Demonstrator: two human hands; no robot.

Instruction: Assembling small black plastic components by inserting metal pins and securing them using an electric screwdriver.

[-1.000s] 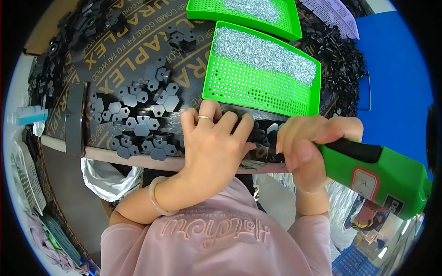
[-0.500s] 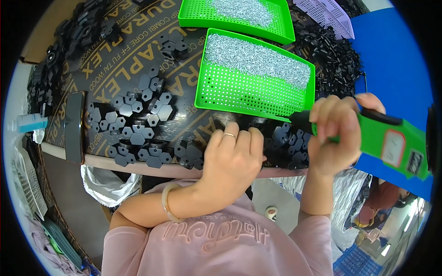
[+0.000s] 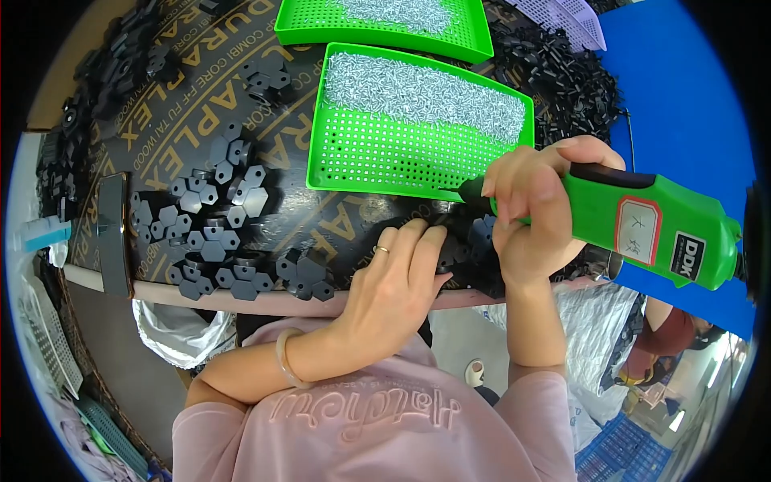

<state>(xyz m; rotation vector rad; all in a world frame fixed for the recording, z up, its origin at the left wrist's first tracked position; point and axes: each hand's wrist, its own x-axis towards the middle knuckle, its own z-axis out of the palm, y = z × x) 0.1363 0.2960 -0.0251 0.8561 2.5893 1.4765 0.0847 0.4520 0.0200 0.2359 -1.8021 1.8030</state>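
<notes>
My right hand (image 3: 536, 213) is wrapped round a green and black electric screwdriver (image 3: 642, 221), held nearly level with its black nose to the left. The screwdriver's tip is over the near rim of a green perforated tray (image 3: 353, 173); whether it touches cannot be told. Small silvery screws (image 3: 418, 92) cover the tray's far half. My left hand (image 3: 393, 281) rests at the table's near edge, knuckles up and fingers curled down. Its fingertips are hidden, so what they grip cannot be made out. Black plastic parts (image 3: 482, 233) lie between my hands.
Black hexagon-plated assemblies (image 3: 213, 243) stand in groups at left, beside a dark phone (image 3: 114, 233). Another green tray of screws (image 3: 474, 44) stands beyond the first. Small black pieces (image 3: 574, 88) are heaped at far right, near a lilac basket (image 3: 574, 20) and a blue surface (image 3: 683, 96).
The whole view has shifted, moving the table's contents left. The screwdriver's nose has moved left along the tray's near rim. My left hand's fingers reach slightly straighter.
</notes>
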